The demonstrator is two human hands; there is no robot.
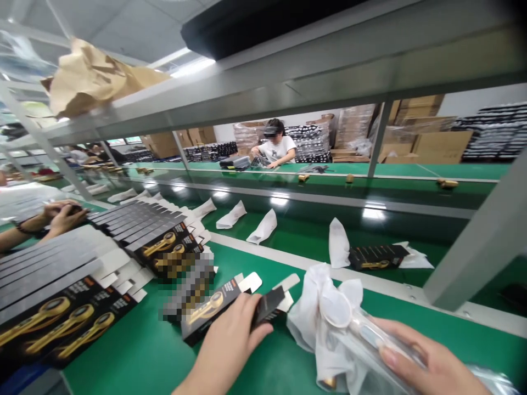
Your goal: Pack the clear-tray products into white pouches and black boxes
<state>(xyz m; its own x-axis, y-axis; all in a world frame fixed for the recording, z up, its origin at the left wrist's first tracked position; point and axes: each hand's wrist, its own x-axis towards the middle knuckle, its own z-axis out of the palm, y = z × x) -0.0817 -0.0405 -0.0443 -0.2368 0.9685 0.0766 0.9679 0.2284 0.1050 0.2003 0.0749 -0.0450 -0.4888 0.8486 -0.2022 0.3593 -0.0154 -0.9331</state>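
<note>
My left hand is closed on a black printed box with its white end flaps open. The box front shows a gold shower head. In my right hand is a shower head in clear plastic, its round pale face turned up. A crumpled white bag hangs about its head, with a bit of gold visible low down. Whether my right fingers also grip the bag cannot be made out. Left of my left hand, rows of similar boxes lie side by side with flaps open.
White-wrapped pieces and a black box lie on the green conveyor belt beyond the metal rail. A grey post stands at right beneath an overhead shelf. Another person's hands work at left; a person sits opposite.
</note>
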